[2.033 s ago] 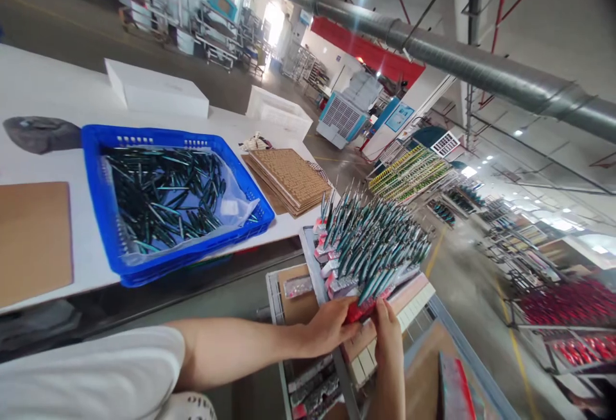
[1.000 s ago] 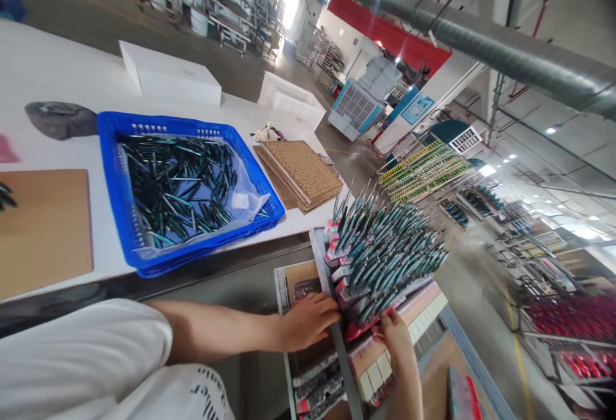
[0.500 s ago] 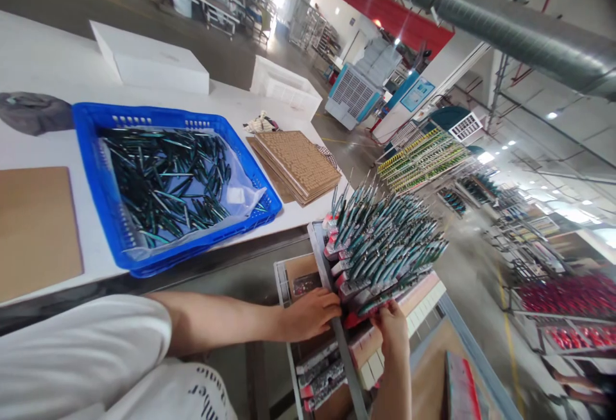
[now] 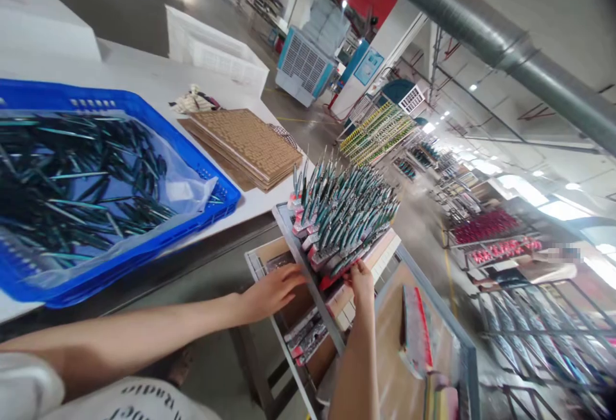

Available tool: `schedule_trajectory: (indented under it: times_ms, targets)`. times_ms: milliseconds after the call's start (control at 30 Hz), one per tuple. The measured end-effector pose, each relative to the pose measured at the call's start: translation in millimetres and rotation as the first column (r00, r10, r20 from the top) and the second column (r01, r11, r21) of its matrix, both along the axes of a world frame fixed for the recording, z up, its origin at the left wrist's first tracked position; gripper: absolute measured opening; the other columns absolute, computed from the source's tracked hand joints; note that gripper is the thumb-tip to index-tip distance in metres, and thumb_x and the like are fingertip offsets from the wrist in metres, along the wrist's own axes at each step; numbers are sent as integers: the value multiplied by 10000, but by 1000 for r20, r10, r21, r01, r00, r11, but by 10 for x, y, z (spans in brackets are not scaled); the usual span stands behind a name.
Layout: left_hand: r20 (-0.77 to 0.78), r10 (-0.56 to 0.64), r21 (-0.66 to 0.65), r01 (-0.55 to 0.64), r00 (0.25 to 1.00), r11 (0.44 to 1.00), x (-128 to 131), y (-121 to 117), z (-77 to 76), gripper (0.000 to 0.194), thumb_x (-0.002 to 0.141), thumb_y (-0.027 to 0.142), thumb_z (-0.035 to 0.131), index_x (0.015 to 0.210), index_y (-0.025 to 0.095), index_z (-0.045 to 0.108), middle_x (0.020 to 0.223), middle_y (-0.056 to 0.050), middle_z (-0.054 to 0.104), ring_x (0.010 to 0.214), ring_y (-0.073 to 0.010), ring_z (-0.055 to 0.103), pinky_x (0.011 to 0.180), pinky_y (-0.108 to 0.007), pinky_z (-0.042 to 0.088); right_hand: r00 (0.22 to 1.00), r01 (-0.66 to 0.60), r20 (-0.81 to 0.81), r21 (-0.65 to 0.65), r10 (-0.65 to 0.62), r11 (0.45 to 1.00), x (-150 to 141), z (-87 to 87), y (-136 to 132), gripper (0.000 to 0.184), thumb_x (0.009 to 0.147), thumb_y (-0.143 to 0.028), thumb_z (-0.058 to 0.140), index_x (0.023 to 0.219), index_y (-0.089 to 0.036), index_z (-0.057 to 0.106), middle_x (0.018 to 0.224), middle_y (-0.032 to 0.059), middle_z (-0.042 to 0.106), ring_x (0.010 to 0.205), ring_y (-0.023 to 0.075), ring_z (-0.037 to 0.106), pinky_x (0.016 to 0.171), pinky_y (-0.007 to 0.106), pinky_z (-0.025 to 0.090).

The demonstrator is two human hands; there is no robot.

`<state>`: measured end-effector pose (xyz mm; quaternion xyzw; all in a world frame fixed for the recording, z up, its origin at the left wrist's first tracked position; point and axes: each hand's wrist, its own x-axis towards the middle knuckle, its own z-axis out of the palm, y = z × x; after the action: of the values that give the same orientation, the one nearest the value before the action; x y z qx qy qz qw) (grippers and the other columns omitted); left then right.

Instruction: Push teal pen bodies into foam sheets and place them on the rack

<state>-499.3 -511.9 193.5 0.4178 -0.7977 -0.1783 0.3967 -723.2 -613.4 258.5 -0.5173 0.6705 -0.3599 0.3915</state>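
Observation:
A board bristling with upright teal pens (image 4: 344, 215) lies on the top of a metal rack cart (image 4: 308, 279) beside the table. My left hand (image 4: 272, 290) rests with loosely bent fingers at the board's near left edge on the cart frame. At the board's near right corner my right hand (image 4: 360, 279) pinches the red edge of the board. More filled boards (image 4: 308, 340) sit stacked on lower shelves of the cart.
A blue crate (image 4: 212, 183) lined with plastic and full of loose teal pens stands on the white table (image 4: 144, 80). Beside it is a stack of perforated brown boards (image 4: 238, 144). A white crate (image 4: 216, 54) sits further back. Racks of pens fill the aisle to the right.
The view has swung right and closer to the cart. Both hands stayed at the board's near edge; the left hand slid slightly off it onto the cart frame.

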Motion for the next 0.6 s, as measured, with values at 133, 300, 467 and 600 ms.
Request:
schedule_trajectory:
  times_ms: [133, 300, 467, 600]
  targets:
    - [0, 38, 51, -38, 999, 998, 278, 186, -4, 438, 759, 106, 469, 1176, 237, 434, 1220, -78, 423, 1136, -205, 418, 963, -362, 375, 995, 68, 77, -11, -67, 998, -24, -30, 56, 421, 629, -479, 589, 917, -178, 534, 551, -73, 507, 440, 72, 474, 419, 219, 386]
    - [7, 127, 140, -126, 992, 982, 569, 391, -15, 437, 749, 89, 464, 1154, 252, 440, 1210, -50, 430, 1104, -171, 444, 954, -317, 379, 978, 141, 163, -50, -131, 989, -35, -49, 126, 626, 487, -499, 646, 1002, -164, 528, 713, -13, 582, 528, 105, 550, 460, 235, 432]
    - [1, 151, 233, -147, 989, 961, 712, 565, -10, 435, 739, 81, 462, 1135, 261, 465, 1200, -36, 438, 1077, -162, 466, 932, -292, 390, 967, 182, 199, -101, -159, 978, -60, -16, 305, 653, 506, -512, 653, 1038, -151, 537, 910, 47, 605, 583, 110, 564, 539, 261, 477]
    - [-4, 204, 319, -192, 979, 928, 860, 645, -109, 399, 760, 106, 445, 1129, 252, 483, 1159, -38, 460, 1023, -160, 494, 898, -289, 401, 967, 211, 170, -126, -189, 969, -117, 42, 691, 581, 614, -506, 612, 1090, -187, 518, 987, 47, 600, 684, 135, 589, 639, 308, 501]
